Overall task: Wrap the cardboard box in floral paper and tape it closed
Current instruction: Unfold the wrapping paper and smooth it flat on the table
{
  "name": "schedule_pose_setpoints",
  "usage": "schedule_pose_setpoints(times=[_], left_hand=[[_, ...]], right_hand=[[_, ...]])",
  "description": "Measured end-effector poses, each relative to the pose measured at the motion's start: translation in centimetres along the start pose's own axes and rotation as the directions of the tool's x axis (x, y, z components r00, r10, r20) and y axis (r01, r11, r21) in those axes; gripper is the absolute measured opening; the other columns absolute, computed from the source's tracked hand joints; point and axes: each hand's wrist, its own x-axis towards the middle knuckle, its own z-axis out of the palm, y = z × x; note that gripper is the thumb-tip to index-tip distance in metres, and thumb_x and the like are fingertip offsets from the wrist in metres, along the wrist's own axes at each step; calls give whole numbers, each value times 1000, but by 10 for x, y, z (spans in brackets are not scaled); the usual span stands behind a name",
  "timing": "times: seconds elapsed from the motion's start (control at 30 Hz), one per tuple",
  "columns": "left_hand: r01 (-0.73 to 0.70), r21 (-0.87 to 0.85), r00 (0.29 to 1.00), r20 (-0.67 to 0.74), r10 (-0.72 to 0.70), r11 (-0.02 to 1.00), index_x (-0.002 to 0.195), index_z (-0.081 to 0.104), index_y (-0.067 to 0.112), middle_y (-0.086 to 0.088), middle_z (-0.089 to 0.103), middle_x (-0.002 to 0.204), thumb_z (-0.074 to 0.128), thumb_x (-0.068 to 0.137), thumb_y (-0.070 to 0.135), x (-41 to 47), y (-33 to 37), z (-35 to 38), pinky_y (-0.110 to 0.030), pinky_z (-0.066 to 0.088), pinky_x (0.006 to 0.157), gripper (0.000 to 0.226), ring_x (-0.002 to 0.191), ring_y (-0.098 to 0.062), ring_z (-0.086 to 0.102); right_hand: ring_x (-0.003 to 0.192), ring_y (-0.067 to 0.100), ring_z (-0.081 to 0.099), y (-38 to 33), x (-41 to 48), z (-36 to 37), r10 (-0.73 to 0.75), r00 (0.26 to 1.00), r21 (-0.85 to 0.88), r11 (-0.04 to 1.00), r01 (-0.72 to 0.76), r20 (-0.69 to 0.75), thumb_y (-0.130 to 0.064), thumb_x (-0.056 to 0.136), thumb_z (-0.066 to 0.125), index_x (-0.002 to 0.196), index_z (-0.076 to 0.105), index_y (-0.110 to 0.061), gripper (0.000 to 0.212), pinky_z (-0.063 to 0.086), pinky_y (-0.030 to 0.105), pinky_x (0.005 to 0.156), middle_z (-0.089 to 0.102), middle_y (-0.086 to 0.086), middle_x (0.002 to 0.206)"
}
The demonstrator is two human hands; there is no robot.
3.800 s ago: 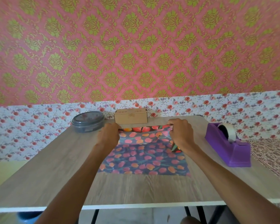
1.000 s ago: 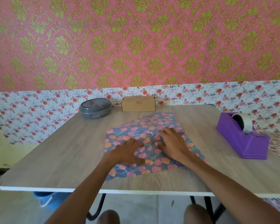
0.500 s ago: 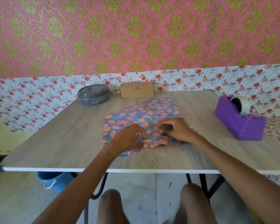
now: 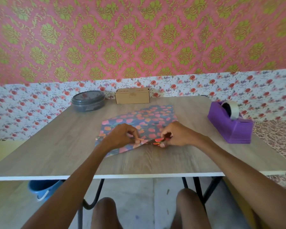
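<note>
At the bottom of the frame our bare knees [image 4: 104, 207] show under the table [image 4: 56, 146], with a blue bucket [image 4: 43, 187] on the floor at lower left. Just above the table's near edge, at centre, our left hand [image 4: 120, 135] pinches the near edge of the floral paper [image 4: 149, 118] between thumb and curled fingers. Beside it, our right hand [image 4: 177, 134] pinches the same edge, lifting a small fold of it off the wood. The two hands are close together but apart. The rest of the sheet lies flat on the table, reaching toward the middle of the frame. At the right a purple tape dispenser [image 4: 229, 124] stands well apart from the paper. Farther back, at the table's far edge, a grey lidded container [image 4: 88, 100] sits left of centre. The cardboard box [image 4: 132, 96] stands beside it at centre, unwrapped, just beyond the paper's far corner and against the flowered wall.
</note>
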Motion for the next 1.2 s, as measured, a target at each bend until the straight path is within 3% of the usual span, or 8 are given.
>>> schedule_pose_setpoints(times=[0.1,0.2,0.37,0.63,0.83,1.0,1.1,1.2], left_hand=[[33,-23,976,216,-27,999,82,76,24,8,74,104,75,83,30,-7,6,-9,-12,48,85,6,98,2,66],[77,39,945,314,-85,996,95,75,25,2,74,99,63,76,64,-6,7,-14,-37,52,94,46,98,-19,68],[58,238,964,241,-117,969,128,58,23,-1,51,140,68,88,40,6,14,-9,-31,35,108,45,127,-17,47],[122,409,878,380,-290,904,156,7,30,3,-5,165,47,92,63,-12,8,17,-50,13,120,83,151,-24,1],[87,449,858,421,-296,890,155,15,27,0,12,163,53,95,52,-20,24,4,-40,23,118,76,148,-22,20],[252,386,963,-6,-271,887,130,56,26,-1,58,135,57,95,43,18,11,-20,-38,44,102,39,123,-22,54],[402,423,912,-264,-313,812,133,52,16,-6,54,135,51,98,35,49,-11,-24,-42,39,101,40,125,-27,49],[534,389,843,-310,-440,751,133,49,8,-13,50,135,49,97,40,67,-36,-23,-46,36,102,48,127,-32,45]], right_hand=[[56,-4,47,-16,-5,-16,-4,983,-36,999,10,185,-24,78,83,85,74,-8,20,33,15,57,54,-15,62],[66,-5,53,-24,-9,-26,27,963,-42,999,-16,270,-32,79,82,96,76,-14,25,38,14,65,61,-18,72],[83,-6,63,-30,-7,-45,68,858,94,987,-134,509,-40,83,77,104,75,-27,26,45,13,78,73,-19,90],[107,15,64,-9,36,-14,230,973,104,969,-226,-29,-14,96,60,105,73,-9,16,48,26,87,71,0,112],[139,26,37,12,50,34,293,943,-140,939,-315,-161,-49,94,53,145,44,-28,56,35,41,110,43,1,151],[152,20,10,22,50,49,330,943,-239,914,-327,-26,-60,100,28,156,19,-34,62,8,47,120,12,-5,165],[152,19,7,25,53,46,324,946,-261,914,-309,15,-60,101,25,157,15,-36,61,4,50,120,8,-6,166],[152,18,5,29,57,44,330,943,-261,914,-310,37,-56,103,21,156,14,-39,57,3,50,121,7,-7,166]])
